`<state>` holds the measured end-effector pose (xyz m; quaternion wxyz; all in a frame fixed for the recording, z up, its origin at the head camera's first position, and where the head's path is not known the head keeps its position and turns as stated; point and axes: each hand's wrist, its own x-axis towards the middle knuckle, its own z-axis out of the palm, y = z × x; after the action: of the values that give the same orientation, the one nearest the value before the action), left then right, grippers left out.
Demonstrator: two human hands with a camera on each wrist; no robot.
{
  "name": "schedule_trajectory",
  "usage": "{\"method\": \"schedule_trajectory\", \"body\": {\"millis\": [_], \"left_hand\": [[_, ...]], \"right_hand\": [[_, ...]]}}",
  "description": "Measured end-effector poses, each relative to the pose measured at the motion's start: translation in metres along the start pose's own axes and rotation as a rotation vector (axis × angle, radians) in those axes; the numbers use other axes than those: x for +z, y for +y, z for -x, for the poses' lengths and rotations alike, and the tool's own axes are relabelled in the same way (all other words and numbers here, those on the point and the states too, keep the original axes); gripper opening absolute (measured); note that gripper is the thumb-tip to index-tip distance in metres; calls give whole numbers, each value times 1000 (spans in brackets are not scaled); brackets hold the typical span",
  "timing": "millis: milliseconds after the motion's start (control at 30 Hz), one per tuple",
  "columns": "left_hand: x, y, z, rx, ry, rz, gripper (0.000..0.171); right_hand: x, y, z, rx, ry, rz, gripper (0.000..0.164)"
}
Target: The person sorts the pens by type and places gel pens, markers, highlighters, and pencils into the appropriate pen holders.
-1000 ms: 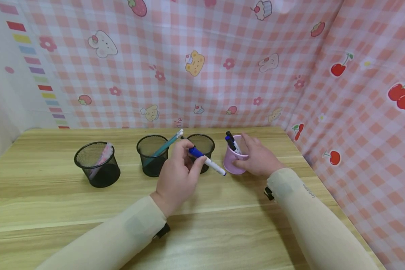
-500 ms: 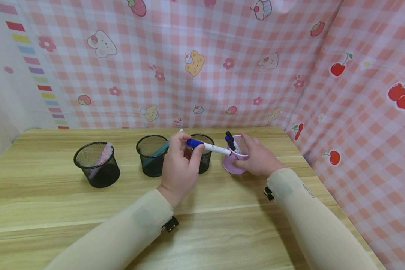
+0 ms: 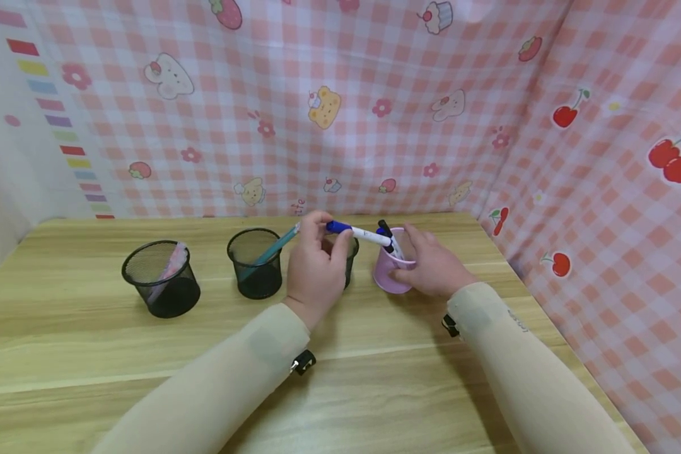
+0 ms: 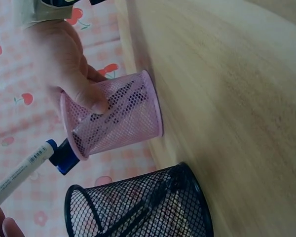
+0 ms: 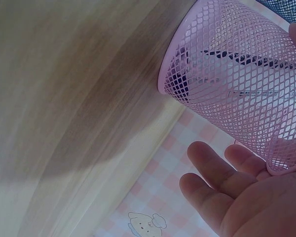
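My left hand (image 3: 318, 271) pinches a white whiteboard marker (image 3: 369, 236) by its blue-capped end, between thumb and fingers. The marker slants slightly down to the right, its far end at the mouth of a pink mesh pen cup (image 3: 387, 279). In the left wrist view, that blue end (image 4: 52, 144) lies close to a dark-blue cap (image 4: 64, 157) sticking out of the cup. My right hand (image 3: 439, 268) grips the pink cup at its right side, thumb on the near wall. Other markers with black and blue caps (image 3: 385, 227) stand inside it.
Three black mesh cups stand to the left: one with a pink fluffy-topped pen (image 3: 176, 258), one with a teal pen (image 3: 278, 244), and one (image 3: 349, 268) partly behind my left hand with dark pens. Checked cloth (image 3: 232, 126) hangs behind and at the right.
My left hand has moved up and right, and the marker has swung from sloping steeply down to nearly level, reaching the pink cup's mouth. My right hand keeps its hold on the cup.
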<state>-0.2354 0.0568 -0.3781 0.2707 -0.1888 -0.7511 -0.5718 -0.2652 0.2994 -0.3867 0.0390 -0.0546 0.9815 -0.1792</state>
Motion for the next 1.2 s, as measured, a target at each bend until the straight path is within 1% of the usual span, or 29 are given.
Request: {"method": "schedule_trajectory", "body": {"millis": [233,567,900,1200], "left_hand": [[10,-4,-2,14,-15,-59,28],[16,-6,-2,7,-37,-132,28],[22,-8,-5,69,-64,-213,25],[23,-6,-5,93,-125,-292,23]], "right_hand": [[1,1,-1,-6,5,5,110],[0,0,1,-6,2,2,111],[1,1,0,-16,12,-4,110],[0,1,-1,-11,0,-5,110]]}}
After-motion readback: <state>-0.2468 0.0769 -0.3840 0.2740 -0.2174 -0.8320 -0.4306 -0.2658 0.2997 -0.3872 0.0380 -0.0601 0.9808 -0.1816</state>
